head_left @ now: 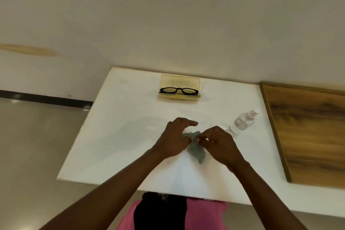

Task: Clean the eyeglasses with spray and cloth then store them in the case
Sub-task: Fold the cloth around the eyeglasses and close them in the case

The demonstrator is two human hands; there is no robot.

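Black-framed eyeglasses (178,90) rest in an open translucent yellow case (180,82) at the far middle of the white table (119,136). A crumpled grey-green cloth (197,150) hangs between my hands just above the table's middle. My left hand (174,139) pinches the cloth's top from the left, with the index finger stretched out. My right hand (217,144) pinches the same top edge from the right. A clear spray bottle (242,122) with a pale pink nozzle lies on its side to the right of my right hand.
A wooden board (308,132) covers the surface to the right of the white table. A plain wall rises behind the case. Grey floor lies to the left of the table, and pink clothing shows below the near edge.
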